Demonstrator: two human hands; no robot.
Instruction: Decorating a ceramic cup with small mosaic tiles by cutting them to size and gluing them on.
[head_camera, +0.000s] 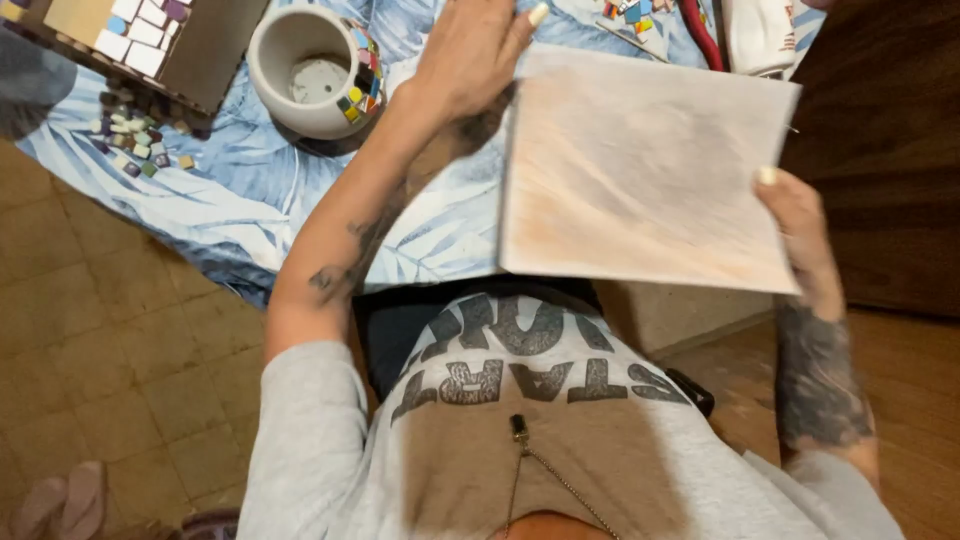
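My left hand (470, 55) rests on the top left corner of a pale square tile (645, 170), fingers curled over its edge, and my right hand (795, 225) grips its right edge, thumb on the face. I hold the tile above the table (240, 200) with its blue leaf-print cloth. A white pot (300, 70) with coloured mosaic pieces stands to the left, near loose small tiles (135, 145)
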